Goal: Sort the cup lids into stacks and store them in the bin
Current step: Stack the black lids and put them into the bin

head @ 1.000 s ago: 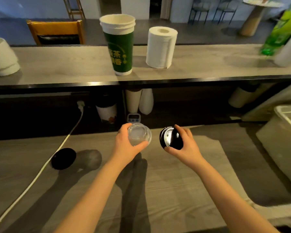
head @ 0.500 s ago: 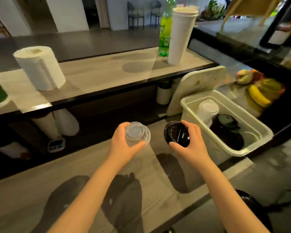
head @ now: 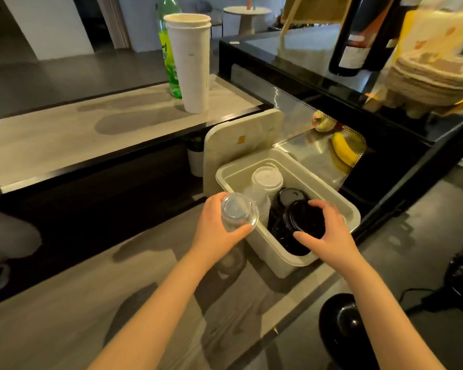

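Grey wood-grain surface [head: 91,303], a white bin [head: 267,247] standing at its right end.
The left hand's [head: 214,228] fingers [head: 241,231] curl round a stack of clear domed lids [head: 238,212], held just outside the bin's near-left rim. The right hand [head: 332,236] grips black lids [head: 304,221] from above, inside the bin, both forearms stretched forward. White lids [head: 267,180] stand at the bin's back and its cover [head: 238,145] leans behind. On the raised counter [head: 64,140] beyond are tall paper cups [head: 191,62] and a green bottle [head: 169,57].
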Available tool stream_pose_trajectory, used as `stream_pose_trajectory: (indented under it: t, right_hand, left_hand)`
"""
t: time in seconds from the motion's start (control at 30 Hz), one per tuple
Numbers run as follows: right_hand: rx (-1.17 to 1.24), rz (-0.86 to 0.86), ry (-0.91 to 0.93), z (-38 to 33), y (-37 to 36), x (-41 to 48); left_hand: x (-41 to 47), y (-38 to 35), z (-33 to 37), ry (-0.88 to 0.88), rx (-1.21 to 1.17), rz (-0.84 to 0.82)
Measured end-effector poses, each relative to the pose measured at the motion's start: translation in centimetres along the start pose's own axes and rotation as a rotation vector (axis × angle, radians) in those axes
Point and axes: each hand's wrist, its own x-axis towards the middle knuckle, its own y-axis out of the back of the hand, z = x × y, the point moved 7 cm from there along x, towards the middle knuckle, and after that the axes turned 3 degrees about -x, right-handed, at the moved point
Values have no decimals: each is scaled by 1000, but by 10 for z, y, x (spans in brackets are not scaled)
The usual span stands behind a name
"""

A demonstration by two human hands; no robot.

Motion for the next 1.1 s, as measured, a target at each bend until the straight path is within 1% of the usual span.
stream_pose_trajectory:
  t: [0.13, 0.2, 0.27, 0.3, 0.4, 0.5, 0.57, 0.6, 0.7, 0.73, 0.77, 0.8, 0.83, 0.9, 0.93, 1.0, 1.1]
  right_hand:
    - [-89, -192, 31, 13, -9, 12]
    - [-185, -274, 62, 12, -17, 13]
    - [-300, -333, 83, 11, -22, 14]
    - [-321, -353, 76, 10, -23, 15]
    - [-311, -403, 40, 12, -21, 18]
    - [-273, -441, 48, 14, -20, 21]
    - [-199, -435, 40, 15, -19, 23]
    - [-152, -401, 46, 13, -17, 25]
    - [22, -153, 80, 1, 4, 37]
    - [84, -91, 67, -3, 10, 43]
    - [149, -71, 50, -8, 12, 49]
    - [214, -96, 42, -14, 11, 54]
    - [266, -156, 47, -22, 6, 59]
    - [266, -282, 88, -39, -8, 63]
    - [237, -299, 116, -46, -11, 64]
    - [212, -253, 160, -54, -10, 69]
    - [278, -199, 152, -54, -8, 82]
  left_hand:
    - [8, -17, -6, 42, 11, -3]
    - [10, -20, -7, 53, 19, -3]
    - [12, -21, -7, 60, 31, -4]
    - [14, -22, -7, 63, 36, -4]
    - [18, -23, -7, 79, 33, 1]
    - [20, -24, -4, 81, 32, -4]
    - [21, -25, -1, 82, 24, -8]
    - [22, -25, -1, 85, 18, -2]
    - [27, -25, 3, 80, 24, 7]
    - [29, -26, 6, 68, 31, 3]
    - [31, -29, 9, 53, 42, -8]
    - [32, -32, 13, 36, 56, -25]
    - [35, -35, 18, 21, 73, -47]
    - [40, -44, 27, -2, 100, -95]
    - [43, -47, 31, -18, 119, -109]
    - [50, -50, 36, -51, 170, -113]
    - [57, -48, 36, -58, 180, -124]
